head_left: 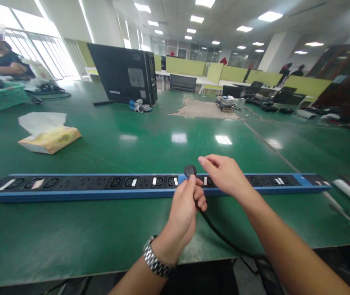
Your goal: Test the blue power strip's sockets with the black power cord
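My left hand (189, 205), with a metal-banded watch (156, 258) at the wrist, is closed around a black power plug (190, 170). The plug's round end points up and away from me, just above the power strip. From beneath that hand a black cable (221, 235) runs down over the table's front edge. My right hand (227, 174) hovers just right of the plug, apart from it, its fingers loosely bent and nothing visible in them. Under both hands lies a long blue power strip (85, 194) with black sockets, several marked by white stickers.
On the green table (116, 233) stand a tissue pack (52, 139) at left and a black computer case (122, 73) behind, with gloves (140, 106) before it. A green basket (3, 98) and a person (3, 57) are far left. Electronic parts (227, 103) lie at the back right.
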A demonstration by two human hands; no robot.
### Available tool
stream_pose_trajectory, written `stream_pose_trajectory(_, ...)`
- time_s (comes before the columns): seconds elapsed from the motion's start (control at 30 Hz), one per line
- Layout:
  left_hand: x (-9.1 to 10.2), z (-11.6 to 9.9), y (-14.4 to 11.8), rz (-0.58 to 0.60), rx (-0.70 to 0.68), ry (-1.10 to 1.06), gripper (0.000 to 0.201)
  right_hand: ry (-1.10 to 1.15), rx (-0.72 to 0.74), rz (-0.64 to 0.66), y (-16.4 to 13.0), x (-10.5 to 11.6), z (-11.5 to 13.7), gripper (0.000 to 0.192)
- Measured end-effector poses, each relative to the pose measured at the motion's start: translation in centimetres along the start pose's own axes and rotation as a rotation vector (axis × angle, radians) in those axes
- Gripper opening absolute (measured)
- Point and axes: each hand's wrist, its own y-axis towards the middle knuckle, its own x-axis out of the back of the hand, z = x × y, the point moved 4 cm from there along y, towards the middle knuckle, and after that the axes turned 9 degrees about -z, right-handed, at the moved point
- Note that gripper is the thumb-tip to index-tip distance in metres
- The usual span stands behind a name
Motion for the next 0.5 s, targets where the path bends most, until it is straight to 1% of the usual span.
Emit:
stream_pose_trajectory(0.03, 0.0, -2.0, -0.1, -0.004, -0.021, -0.016, 0.034, 0.017, -0.023, -0.036, 0.2, 0.2, -1.3, 0.047)
stream_pose_trajectory(0.1, 0.3, -6.3, -0.3, -0.024, -0.144, -0.061, 0.036, 0.005, -0.050, -0.067, 0.1, -0.3, -4.0, 0.044)
stream_pose_trajectory(0.13, 0.6, -7.8, -0.4, -0.025, -0.203, -0.073, 0.040, -0.027, -0.046, -0.078, 0.0, -0.9, -5.3, 0.043)
stream_pose_trajectory(0.17, 0.9, -8.6, -0.4, -0.020, -0.225, -0.064, 0.044, -0.070, -0.029, -0.090, -0.3, -1.6, -6.3, 0.042)
stream_pose_trajectory(0.2, 1.3, -8.4, -0.4, -0.026, -0.189, -0.023, 0.046, -0.121, -0.007, -0.108, -0.6, -2.3, -7.2, 0.042)
stream_pose_trajectory(0.23, 1.8, -7.4, -0.3, -0.037, -0.106, 0.041, 0.047, -0.173, 0.017, -0.131, -1.0, -2.9, -7.8, 0.041)
stream_pose_trajectory(0.3, 3.0, -3.9, 0.1, -0.064, 0.080, 0.155, 0.045, -0.253, 0.047, -0.168, -1.6, -4.0, -8.4, 0.040)
stream_pose_trajectory(0.33, 3.6, -2.2, 0.4, -0.097, 0.124, 0.174, 0.045, -0.275, 0.056, -0.178, -1.8, -4.3, -8.5, 0.039)
stream_pose_trajectory(0.4, 4.5, 0.7, 1.0, -0.123, 0.162, 0.187, 0.045, -0.295, 0.069, -0.186, -2.0, -4.6, -8.4, 0.038)
stream_pose_trajectory(0.43, 4.7, 1.5, 1.2, -0.126, 0.161, 0.197, 0.046, -0.300, 0.074, -0.188, -2.1, -4.6, -8.3, 0.037)
stream_pose_trajectory(0.5, 4.7, 2.3, 1.5, -0.116, 0.152, 0.245, 0.047, -0.311, 0.074, -0.200, -2.1, -4.4, -8.1, 0.036)
